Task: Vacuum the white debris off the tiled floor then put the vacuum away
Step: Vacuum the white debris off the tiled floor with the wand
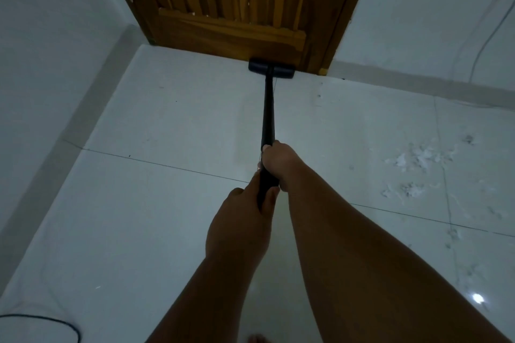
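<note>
We record both hands clamped on the vacuum point(268, 108). The right hand point(278, 163) wraps the black tube further forward. The left hand point(239, 220) grips it just behind, thumb on one side and fingers on the other. We judge that this stacked grip serves to steer and push at full reach.

The head point(271, 67) lies flat on the floor point(167, 203), against the foot of the door point(231, 8), presumably to work that edge. The debris point(418, 160) lies well apart from it, to the right on the tiles, in scattered white patches not yet collected.

We judge the vacuuming unfinished; the head must next swing right. A dark cord point(55, 321) curves at lower left and could snag on a backward step. A pale cable point(485, 44) hangs on the right wall.
</note>
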